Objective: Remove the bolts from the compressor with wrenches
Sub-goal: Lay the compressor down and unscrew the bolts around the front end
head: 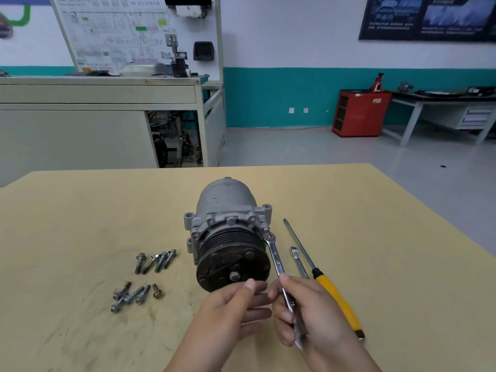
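Note:
A grey compressor (228,202) lies on the tan table (80,210), its black pulley (233,264) facing me. My right hand (306,310) grips a silver wrench (277,261) whose open end sits on a bolt (266,230) at the right side of the housing flange. My left hand (230,310) is just in front of the pulley, fingers loosely curled, thumb tip near the pulley's lower edge, holding nothing. Several removed bolts (157,260) lie in one group left of the compressor, and more bolts (128,295) lie nearer me.
A yellow-handled screwdriver (338,299) and a second wrench (299,261) lie on the table right of the compressor. A small brass-coloured bolt (157,291) lies beside the near bolt group. Beyond the table stand a beige workbench (102,122) and a red cabinet (359,114).

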